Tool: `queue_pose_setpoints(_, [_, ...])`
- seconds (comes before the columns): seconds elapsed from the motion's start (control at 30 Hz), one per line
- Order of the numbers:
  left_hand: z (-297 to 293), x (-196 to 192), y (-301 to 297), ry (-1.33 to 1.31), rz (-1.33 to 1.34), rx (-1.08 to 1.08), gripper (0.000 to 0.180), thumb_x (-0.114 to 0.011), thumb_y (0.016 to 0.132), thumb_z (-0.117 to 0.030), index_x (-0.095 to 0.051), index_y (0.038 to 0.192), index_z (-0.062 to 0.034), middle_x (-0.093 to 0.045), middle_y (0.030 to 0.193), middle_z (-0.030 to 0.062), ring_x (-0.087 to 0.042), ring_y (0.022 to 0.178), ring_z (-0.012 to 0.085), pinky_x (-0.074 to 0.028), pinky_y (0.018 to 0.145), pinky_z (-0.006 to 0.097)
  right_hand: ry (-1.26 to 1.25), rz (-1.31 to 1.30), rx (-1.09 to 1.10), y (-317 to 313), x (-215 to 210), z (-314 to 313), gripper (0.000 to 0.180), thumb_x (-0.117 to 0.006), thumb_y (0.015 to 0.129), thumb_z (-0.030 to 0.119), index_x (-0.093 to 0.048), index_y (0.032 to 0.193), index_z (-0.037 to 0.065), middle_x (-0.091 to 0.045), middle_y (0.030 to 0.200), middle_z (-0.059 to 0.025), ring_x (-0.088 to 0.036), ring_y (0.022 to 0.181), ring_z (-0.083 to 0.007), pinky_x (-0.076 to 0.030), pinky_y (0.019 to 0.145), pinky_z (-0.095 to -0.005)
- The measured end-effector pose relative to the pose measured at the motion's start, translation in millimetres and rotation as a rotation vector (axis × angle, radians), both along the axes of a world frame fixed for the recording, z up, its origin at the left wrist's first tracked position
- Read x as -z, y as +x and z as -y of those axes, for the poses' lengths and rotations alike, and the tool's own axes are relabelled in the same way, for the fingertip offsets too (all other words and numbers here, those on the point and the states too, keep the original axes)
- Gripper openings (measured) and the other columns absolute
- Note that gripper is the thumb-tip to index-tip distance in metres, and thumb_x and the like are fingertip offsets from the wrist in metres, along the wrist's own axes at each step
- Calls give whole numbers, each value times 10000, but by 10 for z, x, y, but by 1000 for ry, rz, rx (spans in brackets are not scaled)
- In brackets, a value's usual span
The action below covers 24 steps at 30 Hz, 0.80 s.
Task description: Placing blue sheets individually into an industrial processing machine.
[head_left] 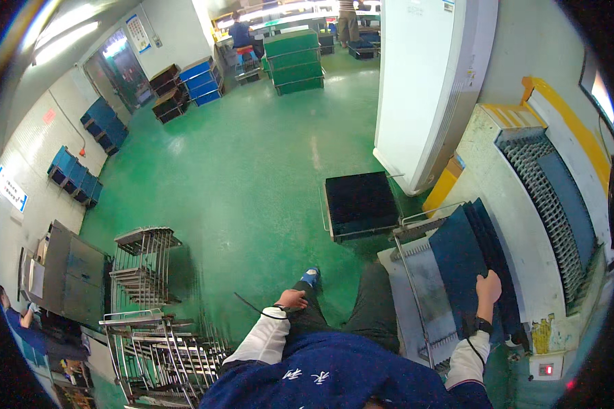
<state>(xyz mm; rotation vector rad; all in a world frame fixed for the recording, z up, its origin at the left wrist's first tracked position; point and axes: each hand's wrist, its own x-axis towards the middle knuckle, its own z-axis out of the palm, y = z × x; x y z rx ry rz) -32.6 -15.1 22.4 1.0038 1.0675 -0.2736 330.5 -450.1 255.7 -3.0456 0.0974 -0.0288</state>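
My right hand (488, 290) is closed on the edge of a dark blue flat panel (454, 249). More dark panels (488, 235) stand upright just behind it, in a wire-framed rack (411, 286) at my right side. How many panels the fingers grip is hidden. By my thigh, my left hand (292, 298) hangs with its fingers loosely out and nothing in it.
To the right stands a pale machine (525, 198) with a toothed conveyor (549, 204). A black bin (363, 204) sits ahead on the green floor. Metal racks (164, 354) crowd the left. Green crates (293, 61) are stacked far off. People work at the back and left.
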Motion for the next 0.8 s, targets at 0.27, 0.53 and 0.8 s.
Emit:
queue_pose_setpoints(0.27, [26, 7, 38, -9, 14, -23, 361, -490, 792, -212, -424, 1000, 76, -569, 823, 228, -590, 667, 290, -492, 563, 335, -9, 31, -12, 23, 57, 60, 352, -600, 700, 245, -534, 977, 38, -557, 964, -130, -527, 905, -279, -429, 744, -372])
queue_pose_setpoints(0.53, [-13, 110, 19, -44, -18, 5, 343, -482, 812, -280, -429, 964, 23, -568, 849, 188, -570, 668, 257, -483, 602, 346, -30, 37, -19, 18, 57, 51, 381, -594, 701, 246, -523, 1012, 37, -553, 980, -134, -524, 915, -273, -428, 753, -369])
queue_pose_setpoints(0.8, [-38, 189, -14, -59, 26, 33, 323, -476, 813, -287, -458, 916, 19, -573, 846, 179, -571, 673, 259, -482, 615, 346, -37, 52, -23, 9, 51, 31, 368, -599, 697, 246, -528, 991, 36, -559, 961, -125, -528, 907, -267, -432, 740, -370])
